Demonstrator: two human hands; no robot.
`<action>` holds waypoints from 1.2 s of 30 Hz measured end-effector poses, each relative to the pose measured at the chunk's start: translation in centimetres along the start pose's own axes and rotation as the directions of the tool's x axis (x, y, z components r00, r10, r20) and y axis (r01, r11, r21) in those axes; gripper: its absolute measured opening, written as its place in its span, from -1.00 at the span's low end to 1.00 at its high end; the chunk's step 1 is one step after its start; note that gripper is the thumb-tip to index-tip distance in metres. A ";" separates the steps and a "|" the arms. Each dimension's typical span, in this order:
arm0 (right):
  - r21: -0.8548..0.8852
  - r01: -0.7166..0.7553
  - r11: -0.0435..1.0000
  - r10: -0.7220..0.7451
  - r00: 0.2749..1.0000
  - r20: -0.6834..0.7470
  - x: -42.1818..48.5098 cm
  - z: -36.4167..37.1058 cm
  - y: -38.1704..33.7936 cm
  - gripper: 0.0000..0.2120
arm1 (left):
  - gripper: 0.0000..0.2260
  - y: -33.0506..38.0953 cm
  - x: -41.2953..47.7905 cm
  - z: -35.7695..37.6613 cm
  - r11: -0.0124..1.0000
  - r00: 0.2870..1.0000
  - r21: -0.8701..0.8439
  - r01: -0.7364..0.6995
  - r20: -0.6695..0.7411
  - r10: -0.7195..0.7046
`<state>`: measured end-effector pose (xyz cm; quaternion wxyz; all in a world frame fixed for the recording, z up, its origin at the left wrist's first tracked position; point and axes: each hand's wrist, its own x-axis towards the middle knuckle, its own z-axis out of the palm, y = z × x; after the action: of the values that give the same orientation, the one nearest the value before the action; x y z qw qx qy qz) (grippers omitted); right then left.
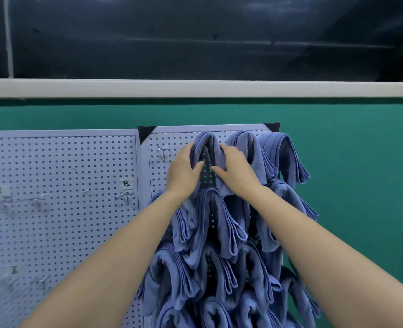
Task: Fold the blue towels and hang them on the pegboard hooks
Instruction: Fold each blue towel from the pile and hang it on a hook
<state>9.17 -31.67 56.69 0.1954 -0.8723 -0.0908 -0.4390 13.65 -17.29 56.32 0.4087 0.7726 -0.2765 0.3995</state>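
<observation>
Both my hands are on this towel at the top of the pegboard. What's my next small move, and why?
Probably tug both halves down evenly, then let go. The towel already hangs draped in the top row, your left hand and right hand each gripping one half, so only settling it seems left.

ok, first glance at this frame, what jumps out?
The left hand and right hand grip a folded blue towel at the top of the right pegboard. Around it, hung towels crowd that board in overlapping rows. The left pegboard carries bare hooks and small labels.
</observation>
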 end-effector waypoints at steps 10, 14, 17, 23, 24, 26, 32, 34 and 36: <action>0.188 -0.032 0.982 0.021 0.998 0.061 -10.2 -2.6 -3.7 -0.70 | -0.85 2.0 -9.6 -7.6 0.994 0.994 0.052 0.095 0.049 -0.098; 0.236 -0.078 0.969 0.032 0.980 0.195 -16.4 0.0 -4.9 -0.77 | -0.84 0.2 -16.1 -10.0 0.979 0.975 0.104 0.176 0.121 -0.188; 0.245 -0.141 0.959 0.047 0.933 0.357 -21.7 3.3 -5.7 -0.76 | -0.83 -2.4 -21.7 -11.4 0.945 0.929 0.155 0.290 0.191 -0.316; 0.224 -0.268 0.937 0.057 0.750 0.659 -31.6 11.6 -5.9 -0.80 | -0.80 -11.0 -32.3 -12.9 0.794 0.729 0.230 0.562 0.315 -0.607; 0.216 -0.284 0.934 0.059 0.722 0.690 -33.1 12.9 -5.8 -0.80 | -0.80 -12.4 -34.0 -13.0 0.761 0.690 0.235 0.605 0.323 -0.648; 0.194 -0.329 0.924 0.079 0.661 0.746 -35.8 15.5 -5.7 -0.78 | -0.81 -15.1 -37.1 -12.9 0.700 0.613 0.256 0.667 0.346 -0.710; 0.078 -0.439 0.895 0.160 0.481 0.862 -42.8 23.4 -4.7 -0.82 | -0.86 -22.2 -45.1 -11.1 0.568 0.427 0.313 0.761 0.418 -0.802; 0.051 -0.462 0.885 0.173 0.430 0.886 -44.8 26.2 -4.3 -0.82 | -0.87 -24.7 -47.7 -10.2 0.520 0.352 0.346 0.781 0.443 -0.824; 0.022 -0.475 0.880 0.184 0.383 0.905 -46.7 29.0 -3.9 -0.82 | -0.87 -27.1 -50.1 -9.2 0.470 0.279 0.380 0.797 0.459 -0.844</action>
<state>1.09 -15.30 4.67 0.3241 -0.9329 -0.0620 0.1441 4.01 9.52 6.10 0.4163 0.8989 0.0635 -0.1208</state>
